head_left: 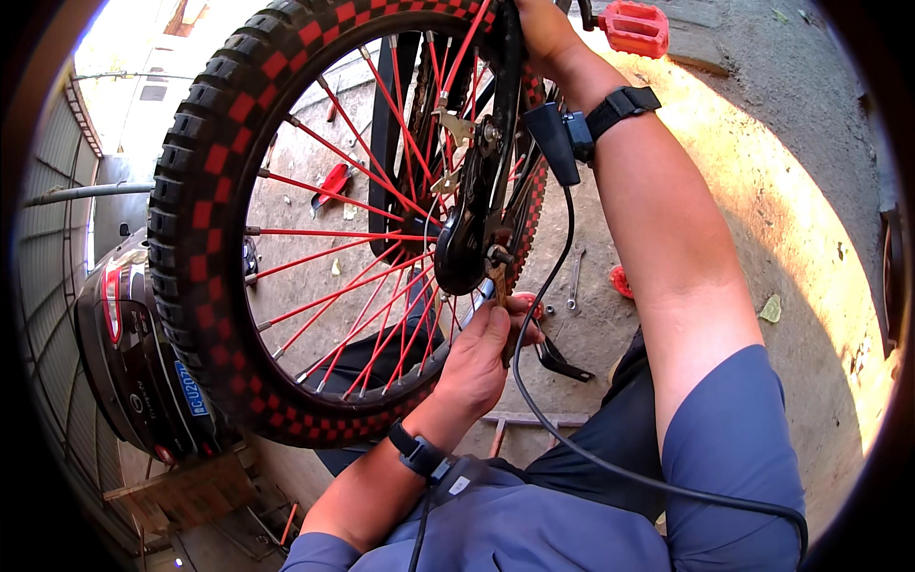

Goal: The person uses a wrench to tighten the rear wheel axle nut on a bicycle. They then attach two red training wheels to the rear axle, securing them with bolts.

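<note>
A bicycle wheel with a knobby black tyre, red checks and red spokes stands tilted in front of me. Its hub carries a black chain guard and an axle nut. My left hand is closed around a rusty brown wrench, whose upper end meets the axle just under the nut. A shiny metal piece shows beside it. Up at the top edge, my right hand grips the black bicycle frame; its fingers are mostly hidden behind the tube and cut off by the picture's edge.
Right of the wheel, a combination wrench and a black bracket lie on the concrete floor. A red pedal sticks out at the top. A dark car stands at left. A black cable runs from my right wrist.
</note>
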The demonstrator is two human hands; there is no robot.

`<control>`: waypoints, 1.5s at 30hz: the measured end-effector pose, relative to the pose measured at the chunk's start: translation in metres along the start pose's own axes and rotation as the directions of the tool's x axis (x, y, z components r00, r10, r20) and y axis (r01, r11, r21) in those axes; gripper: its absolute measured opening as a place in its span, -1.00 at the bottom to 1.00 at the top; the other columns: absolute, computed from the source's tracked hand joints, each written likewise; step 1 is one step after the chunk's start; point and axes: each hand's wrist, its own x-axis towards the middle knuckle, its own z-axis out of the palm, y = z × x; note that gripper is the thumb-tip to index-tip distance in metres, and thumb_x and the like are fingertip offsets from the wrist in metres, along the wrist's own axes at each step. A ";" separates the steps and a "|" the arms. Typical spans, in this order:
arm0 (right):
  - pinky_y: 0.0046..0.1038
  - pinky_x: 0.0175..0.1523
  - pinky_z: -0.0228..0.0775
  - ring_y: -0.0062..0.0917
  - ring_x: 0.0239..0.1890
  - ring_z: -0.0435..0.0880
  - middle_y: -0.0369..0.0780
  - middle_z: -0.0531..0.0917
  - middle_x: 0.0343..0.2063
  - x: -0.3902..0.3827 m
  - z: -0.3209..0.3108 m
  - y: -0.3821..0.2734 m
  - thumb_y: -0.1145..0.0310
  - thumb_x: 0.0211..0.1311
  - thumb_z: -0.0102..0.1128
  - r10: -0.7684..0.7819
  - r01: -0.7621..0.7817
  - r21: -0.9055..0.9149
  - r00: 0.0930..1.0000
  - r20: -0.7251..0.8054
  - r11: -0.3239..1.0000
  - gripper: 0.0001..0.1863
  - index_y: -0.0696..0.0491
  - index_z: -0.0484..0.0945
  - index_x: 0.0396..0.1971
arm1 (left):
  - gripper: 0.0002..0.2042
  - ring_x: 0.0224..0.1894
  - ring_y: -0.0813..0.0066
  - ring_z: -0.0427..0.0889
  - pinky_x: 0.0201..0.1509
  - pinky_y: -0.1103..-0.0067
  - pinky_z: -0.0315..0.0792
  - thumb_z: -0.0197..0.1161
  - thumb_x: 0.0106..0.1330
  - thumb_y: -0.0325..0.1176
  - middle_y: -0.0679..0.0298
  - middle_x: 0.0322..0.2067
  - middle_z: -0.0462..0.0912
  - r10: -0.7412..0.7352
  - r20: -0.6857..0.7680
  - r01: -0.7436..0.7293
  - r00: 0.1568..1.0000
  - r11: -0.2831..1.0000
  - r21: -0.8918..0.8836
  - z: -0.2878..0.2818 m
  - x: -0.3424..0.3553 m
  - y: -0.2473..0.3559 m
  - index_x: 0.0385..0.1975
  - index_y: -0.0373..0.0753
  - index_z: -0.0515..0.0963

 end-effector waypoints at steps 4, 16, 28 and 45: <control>-0.55 -0.19 0.47 -0.53 -0.41 0.62 -0.26 0.71 -0.45 0.003 0.002 0.001 -0.36 0.40 -0.04 -0.031 0.030 0.030 0.999 0.036 0.999 -0.27 0.11 0.70 -0.29 | -0.66 -0.24 0.48 0.60 -0.05 0.57 0.46 -0.07 0.63 -0.16 0.25 -0.26 0.62 -0.017 -0.072 0.016 0.997 1.000 -0.008 0.009 -0.008 0.010 0.09 -0.31 0.44; -0.54 -0.18 0.49 -0.54 -0.39 0.62 -0.26 0.70 -0.44 0.007 -0.005 0.002 -0.38 0.36 0.00 -0.042 0.042 -0.014 0.999 0.021 0.999 -0.25 0.12 0.69 -0.29 | -0.85 -0.43 0.53 0.50 -0.27 0.57 0.42 0.06 0.54 -0.36 0.27 -0.44 0.53 -0.149 -0.092 0.166 0.985 0.962 0.219 0.025 -0.048 0.065 -0.06 -0.29 0.45; -0.53 -0.16 0.51 -0.54 -0.39 0.63 -0.26 0.70 -0.43 0.008 -0.007 0.005 -0.39 0.37 -0.04 -0.033 0.032 0.018 0.998 0.048 0.999 -0.23 0.12 0.70 -0.30 | -0.77 -0.24 0.56 0.56 -0.09 0.53 0.45 0.13 0.49 -0.42 0.31 -0.26 0.60 0.019 -0.038 -0.013 0.999 0.988 0.156 0.008 -0.027 0.023 0.07 -0.29 0.48; -0.55 -0.22 0.48 -0.55 -0.46 0.62 -0.29 0.69 -0.49 0.009 -0.006 0.005 -0.38 0.39 -0.07 -0.033 0.033 -0.004 0.998 0.052 0.999 -0.25 0.08 0.69 -0.41 | -0.89 -0.14 0.58 0.60 0.02 0.60 0.45 0.03 0.53 -0.48 0.26 -0.16 0.65 0.227 -0.062 -0.176 0.972 0.875 0.451 0.004 0.023 -0.020 -0.05 -0.27 0.45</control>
